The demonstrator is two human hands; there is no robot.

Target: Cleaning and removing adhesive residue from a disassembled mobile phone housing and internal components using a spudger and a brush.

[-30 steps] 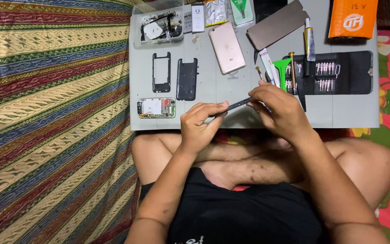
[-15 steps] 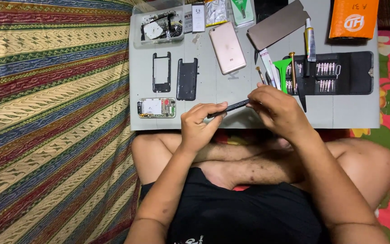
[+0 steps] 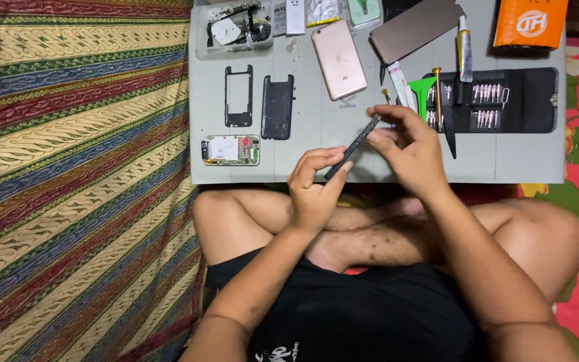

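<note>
A: which way's that thin dark phone panel [image 3: 352, 147] pointing in the head view?

B: Diagonal, edge-on. Low end pinched in the left hand [image 3: 314, 190], high end gripped by the right hand [image 3: 409, 149], aiming at the grey work mat's [image 3: 504, 161] far right corner, above its near edge.

So the person is in a plain black tee [image 3: 370, 315], short-sleeved or maybe sleeveless, since both arms are bare all the way up to the bottom edge of the shot. There's a small white print on the shirt at about 6 o'clock, partly cut off by the frame, so I can't tell what it is. Black shorts [image 3: 226, 278], legs bare from the thigh down. No watch, rings or bracelets on the left hand [image 3: 313, 188] or the right hand [image 3: 407, 151].
</note>
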